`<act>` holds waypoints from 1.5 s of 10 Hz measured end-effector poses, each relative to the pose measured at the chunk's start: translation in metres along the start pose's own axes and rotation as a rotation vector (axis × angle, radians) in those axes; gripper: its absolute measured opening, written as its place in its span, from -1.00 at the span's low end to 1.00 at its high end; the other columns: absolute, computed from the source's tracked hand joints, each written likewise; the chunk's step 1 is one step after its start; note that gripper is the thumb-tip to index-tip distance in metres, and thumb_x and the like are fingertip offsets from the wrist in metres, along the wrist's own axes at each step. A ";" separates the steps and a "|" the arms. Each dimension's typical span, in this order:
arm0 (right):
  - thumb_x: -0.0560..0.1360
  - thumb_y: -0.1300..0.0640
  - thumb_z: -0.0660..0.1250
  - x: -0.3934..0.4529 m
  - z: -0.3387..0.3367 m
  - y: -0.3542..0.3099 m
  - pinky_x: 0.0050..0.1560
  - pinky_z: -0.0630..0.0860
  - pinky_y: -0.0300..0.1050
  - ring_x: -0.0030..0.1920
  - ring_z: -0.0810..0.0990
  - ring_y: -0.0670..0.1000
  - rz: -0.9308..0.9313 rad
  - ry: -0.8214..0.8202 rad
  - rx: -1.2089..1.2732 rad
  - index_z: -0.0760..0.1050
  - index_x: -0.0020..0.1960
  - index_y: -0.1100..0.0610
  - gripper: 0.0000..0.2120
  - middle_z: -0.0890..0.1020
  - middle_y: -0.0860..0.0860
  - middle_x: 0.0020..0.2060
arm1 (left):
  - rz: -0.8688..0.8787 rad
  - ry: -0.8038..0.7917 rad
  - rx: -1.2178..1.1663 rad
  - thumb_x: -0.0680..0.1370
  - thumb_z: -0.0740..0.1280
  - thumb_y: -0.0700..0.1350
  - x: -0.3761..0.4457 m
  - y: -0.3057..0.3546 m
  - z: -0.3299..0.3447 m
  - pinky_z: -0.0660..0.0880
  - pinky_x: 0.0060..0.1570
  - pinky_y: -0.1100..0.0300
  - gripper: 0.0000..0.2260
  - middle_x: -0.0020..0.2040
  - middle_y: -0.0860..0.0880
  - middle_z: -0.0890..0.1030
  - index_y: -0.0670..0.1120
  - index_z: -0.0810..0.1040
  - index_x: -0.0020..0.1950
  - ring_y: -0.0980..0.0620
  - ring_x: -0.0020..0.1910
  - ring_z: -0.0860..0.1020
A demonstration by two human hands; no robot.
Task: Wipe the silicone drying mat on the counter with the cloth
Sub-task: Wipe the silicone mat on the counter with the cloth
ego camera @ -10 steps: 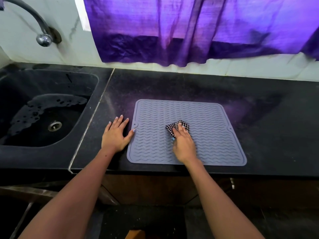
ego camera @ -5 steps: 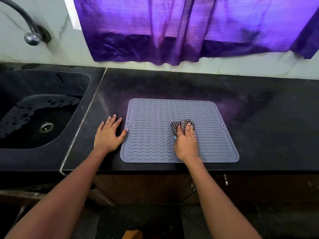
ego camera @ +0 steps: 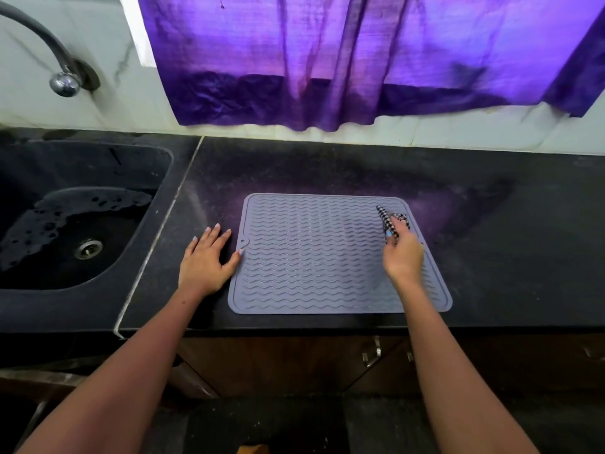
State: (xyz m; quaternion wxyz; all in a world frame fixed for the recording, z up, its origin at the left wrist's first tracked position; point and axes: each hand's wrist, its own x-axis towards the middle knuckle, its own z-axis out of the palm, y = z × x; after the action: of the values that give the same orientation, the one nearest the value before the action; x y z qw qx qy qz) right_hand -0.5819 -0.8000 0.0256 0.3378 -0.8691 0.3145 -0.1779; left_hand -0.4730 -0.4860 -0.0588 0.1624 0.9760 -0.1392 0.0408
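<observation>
A grey silicone drying mat [ego camera: 314, 257] with wavy ridges lies flat on the black counter [ego camera: 491, 224]. My right hand [ego camera: 404, 257] grips a small black-and-white checked cloth [ego camera: 391, 221] over the mat's far right part, near its right edge. The cloth sticks out beyond my fingers toward the mat's far right corner. My left hand [ego camera: 206, 260] rests flat on the counter at the mat's left edge, fingers spread, thumb touching the mat's rim.
A black sink [ego camera: 75, 221] with a wet bottom and a drain sits to the left. A tap [ego camera: 62, 80] is mounted on the wall above it. A purple curtain [ego camera: 360, 60] hangs behind the counter. Cabinet doors [ego camera: 370, 358] are below the counter's front edge.
My right hand has swept the cloth from the mat's middle to its far right part. My left hand stays flat at the left edge.
</observation>
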 end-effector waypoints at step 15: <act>0.53 0.27 0.18 -0.005 0.013 0.076 0.53 -0.01 -0.02 0.53 -0.01 0.15 -0.142 -0.136 -0.555 0.06 0.52 0.19 -0.41 -0.01 0.18 0.53 | 0.011 0.026 -0.012 0.42 -0.11 0.39 0.001 -0.001 0.002 -0.01 0.47 0.03 -0.23 0.52 -0.04 0.19 -0.02 0.29 0.47 0.03 0.52 0.10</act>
State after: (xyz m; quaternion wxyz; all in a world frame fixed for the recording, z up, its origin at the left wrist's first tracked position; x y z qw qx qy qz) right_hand -0.6117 -0.8340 -0.0376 0.0943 -0.9580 0.2662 -0.0499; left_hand -0.4718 -0.4860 -0.0604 0.1696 0.9736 -0.1429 0.0534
